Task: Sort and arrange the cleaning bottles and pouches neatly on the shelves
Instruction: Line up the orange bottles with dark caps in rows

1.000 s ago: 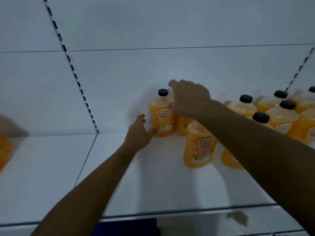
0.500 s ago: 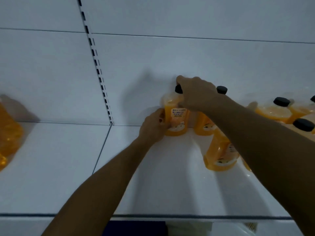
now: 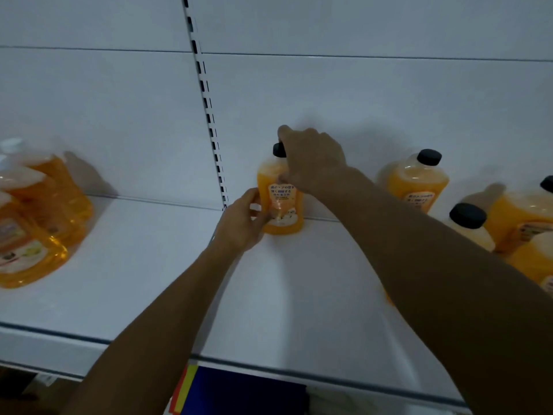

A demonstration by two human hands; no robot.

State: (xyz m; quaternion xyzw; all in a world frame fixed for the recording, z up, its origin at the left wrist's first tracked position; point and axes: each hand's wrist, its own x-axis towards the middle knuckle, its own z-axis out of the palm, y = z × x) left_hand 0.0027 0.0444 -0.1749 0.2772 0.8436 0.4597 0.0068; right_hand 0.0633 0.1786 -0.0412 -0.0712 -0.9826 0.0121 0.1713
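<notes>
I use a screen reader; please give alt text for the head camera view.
Both hands hold an upright orange bottle at the back of a white shelf: right hand at its black cap, left hand at its base. More orange bottles stand right, pouches left.

shelf (image 3: 143, 283): white, seen from above, split by a slotted upright (image 3: 209, 115) in the back wall
left bay: clear orange pouches (image 3: 36, 223) bunched at the far left, white caps
right bay, back left: one orange bottle (image 3: 281, 205) stood upright by the upright, black cap
right bay, back: another bottle (image 3: 419, 184) set well apart from it
right edge: more bottles (image 3: 520, 217) clustered close, partly hidden by an arm
</notes>
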